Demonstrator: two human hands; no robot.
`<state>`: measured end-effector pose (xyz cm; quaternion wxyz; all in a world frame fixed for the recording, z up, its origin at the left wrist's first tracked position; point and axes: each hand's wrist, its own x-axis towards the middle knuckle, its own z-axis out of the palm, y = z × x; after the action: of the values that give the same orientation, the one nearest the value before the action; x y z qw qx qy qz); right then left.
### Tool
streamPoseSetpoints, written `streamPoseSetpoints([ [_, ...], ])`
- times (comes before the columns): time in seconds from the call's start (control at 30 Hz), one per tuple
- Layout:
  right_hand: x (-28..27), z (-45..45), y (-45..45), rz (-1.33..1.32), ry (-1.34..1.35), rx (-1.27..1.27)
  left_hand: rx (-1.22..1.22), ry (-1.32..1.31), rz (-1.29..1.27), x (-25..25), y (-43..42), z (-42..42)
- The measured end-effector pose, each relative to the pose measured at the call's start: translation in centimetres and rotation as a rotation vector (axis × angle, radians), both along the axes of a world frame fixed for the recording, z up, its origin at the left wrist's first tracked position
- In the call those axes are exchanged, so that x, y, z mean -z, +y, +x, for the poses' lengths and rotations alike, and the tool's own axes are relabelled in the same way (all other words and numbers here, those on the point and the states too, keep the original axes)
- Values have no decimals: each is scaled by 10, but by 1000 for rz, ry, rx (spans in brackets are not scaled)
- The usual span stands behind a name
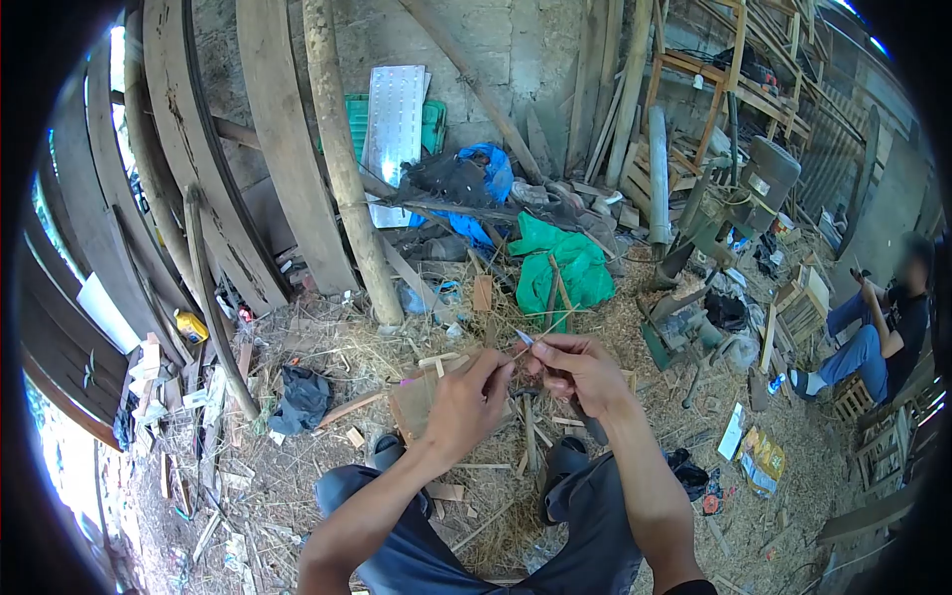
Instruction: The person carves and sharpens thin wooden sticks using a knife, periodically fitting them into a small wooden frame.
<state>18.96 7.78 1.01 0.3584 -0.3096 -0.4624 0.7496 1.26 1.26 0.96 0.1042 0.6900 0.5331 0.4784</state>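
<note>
My left hand (464, 399) is closed, its thumb and forefinger pinching a thin strip (520, 353) that looks like wood or bamboo. Close beside it, my right hand (583, 377) is wrapped round a knife (592, 424). The knife's dark handle shows below my right palm, and its pale pointed tip sticks out near the thumb, by the strip. Fingers hide the middle of the knife and part of the strip. Both hands are held above my knees, over the littered ground.
Shavings and wood scraps cover the ground. Ahead lie a green sheet (563, 266) and a blue tarp (496, 171). A black plastic bag (301, 399) lies left, near leaning planks (203, 149). A machine (769, 174) stands right; beyond it sits another person (883, 332).
</note>
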Motion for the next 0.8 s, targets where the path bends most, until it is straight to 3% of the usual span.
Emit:
streamPoseSetpoints([
  [0.1,-2,14,12,17,38,228,59,1,-25,-4,-4,-3],
  [0.2,-2,32,18,-3,97,276,84,-29,-76,-2,-3,-4],
  [0.4,-2,4,-2,-14,82,139,79,-50,56,3,1,-2],
  [0.5,5,8,5,-34,-86,251,25,-110,-13,-1,4,-4],
  [0.57,10,9,8,286,-423,363,9,-198,-105,3,7,-9],
  [0.7,-8,3,-5,227,-220,339,-2,-248,-132,6,8,-9],
  [0.8,-12,-8,-12,206,-65,154,-9,-239,-77,5,7,-6],
])
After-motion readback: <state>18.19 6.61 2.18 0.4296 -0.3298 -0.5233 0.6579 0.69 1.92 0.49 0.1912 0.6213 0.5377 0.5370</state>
